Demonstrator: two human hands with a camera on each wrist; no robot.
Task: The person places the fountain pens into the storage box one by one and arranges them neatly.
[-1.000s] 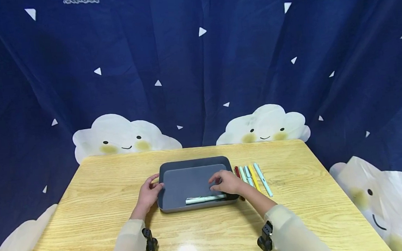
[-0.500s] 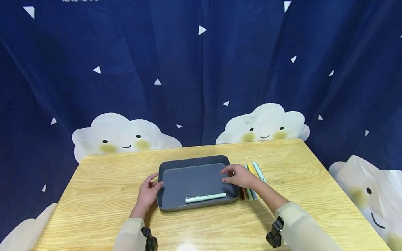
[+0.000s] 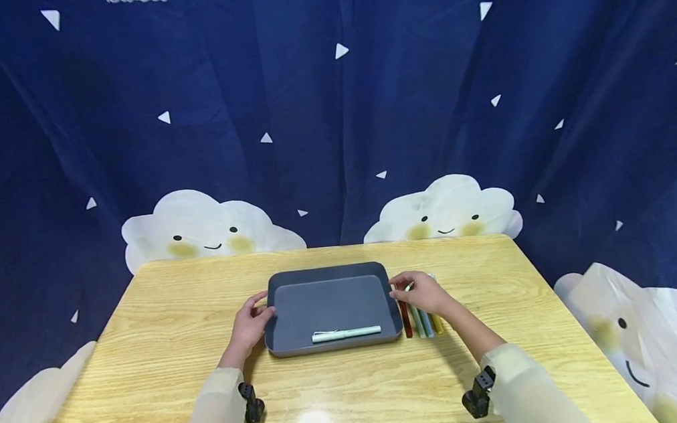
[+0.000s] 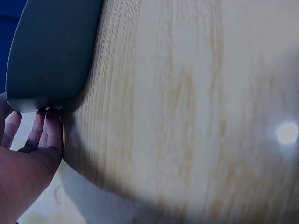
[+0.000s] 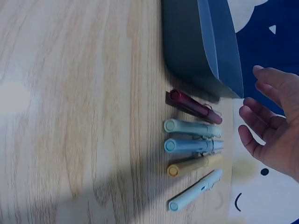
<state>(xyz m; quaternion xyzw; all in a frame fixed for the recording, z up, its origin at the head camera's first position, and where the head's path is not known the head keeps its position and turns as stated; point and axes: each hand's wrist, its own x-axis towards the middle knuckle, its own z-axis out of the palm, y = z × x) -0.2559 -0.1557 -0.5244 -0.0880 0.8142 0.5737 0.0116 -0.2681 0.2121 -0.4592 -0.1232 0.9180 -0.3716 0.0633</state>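
A dark grey tray [image 3: 326, 303] lies on the table, and one pale mint pen [image 3: 346, 334] rests along its near side. My left hand [image 3: 249, 328] grips the tray's left end, thumb at the rim and fingers against the outer wall [image 4: 51, 56]. Just past the opposite end, my right hand [image 3: 425, 294] hovers above a row of pens, its fingers loosely bent and nothing between them. In the right wrist view the row runs from a dark red pen [image 5: 195, 106] through mint [image 5: 191, 127], blue [image 5: 192, 145] and yellow [image 5: 193, 165] pens to a light blue pen [image 5: 195, 190].
The wooden table [image 3: 188, 285] extends around the tray, with bare wood to the left and in front. A dark blue curtain [image 3: 305, 107] with white clouds hangs behind its back edge. Light glares off the table's front.
My right hand has moved right, from above the tray's inside to over the pens beside it. The left hand, the tray and the pen inside have stayed in place.
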